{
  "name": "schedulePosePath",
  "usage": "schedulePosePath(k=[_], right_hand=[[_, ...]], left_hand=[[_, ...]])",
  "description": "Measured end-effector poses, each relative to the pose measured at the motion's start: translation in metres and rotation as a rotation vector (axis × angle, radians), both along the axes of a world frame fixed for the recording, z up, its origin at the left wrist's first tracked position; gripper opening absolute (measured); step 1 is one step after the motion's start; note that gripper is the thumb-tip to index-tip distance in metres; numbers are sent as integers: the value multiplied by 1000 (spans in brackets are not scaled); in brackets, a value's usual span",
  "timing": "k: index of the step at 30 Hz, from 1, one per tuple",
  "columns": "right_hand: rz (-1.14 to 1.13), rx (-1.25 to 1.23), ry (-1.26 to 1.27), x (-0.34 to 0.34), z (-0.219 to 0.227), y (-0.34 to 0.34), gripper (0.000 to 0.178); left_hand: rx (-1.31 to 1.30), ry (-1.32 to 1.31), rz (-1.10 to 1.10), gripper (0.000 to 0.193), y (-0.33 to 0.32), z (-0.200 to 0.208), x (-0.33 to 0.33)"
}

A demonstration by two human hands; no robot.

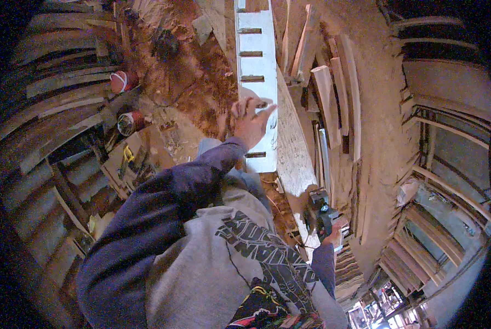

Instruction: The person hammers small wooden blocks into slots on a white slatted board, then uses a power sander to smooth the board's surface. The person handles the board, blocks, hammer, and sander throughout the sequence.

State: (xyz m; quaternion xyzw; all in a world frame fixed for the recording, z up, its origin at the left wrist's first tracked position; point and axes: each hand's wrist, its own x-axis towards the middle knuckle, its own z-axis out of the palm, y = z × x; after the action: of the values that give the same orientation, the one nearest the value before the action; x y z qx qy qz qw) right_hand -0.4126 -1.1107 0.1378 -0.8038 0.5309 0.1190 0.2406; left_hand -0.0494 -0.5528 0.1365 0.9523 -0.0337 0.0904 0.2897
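A long pale board (258, 38) with a row of rectangular slots runs away from my body. Over its near half is my left hand (251, 125), fingers bent and thumb apart, with pale board showing between them. Whether the fingertips touch the board, I cannot tell. Low on the right, my right hand (334, 234) is closed around a dark power tool (320, 207) with small teal parts. The tool stands over the lower end of a rough wooden plank (296, 148). Its exact kind is not clear, and most of my right fingers are hidden.
Loose lengths of timber (327, 98) lie just right of the board. Reddish sawdust (188, 66) covers the ground at the far left. Two reddish containers, a nearer tin (130, 124) and a farther one (123, 81), stand left, near a yellow object (128, 153). Stacked wood (418, 249) lines the right side.
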Motion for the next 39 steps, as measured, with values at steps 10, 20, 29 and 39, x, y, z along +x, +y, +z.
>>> schedulePosePath(k=[10,20,29,39], right_hand=[[-47,-5,-11,34,27,43,46],[-64,30,-36,50,22,63,48],[-99,20,-60,59,39,75,49],[-93,21,-127,41,29,59,51]], left_hand=[[199,129,-1052,113,56,15,66],[677,-50,-1546,139,12,-26,89],[588,39,-1447,137,-20,12,94],[500,37,-1334,126,0,8,99]])
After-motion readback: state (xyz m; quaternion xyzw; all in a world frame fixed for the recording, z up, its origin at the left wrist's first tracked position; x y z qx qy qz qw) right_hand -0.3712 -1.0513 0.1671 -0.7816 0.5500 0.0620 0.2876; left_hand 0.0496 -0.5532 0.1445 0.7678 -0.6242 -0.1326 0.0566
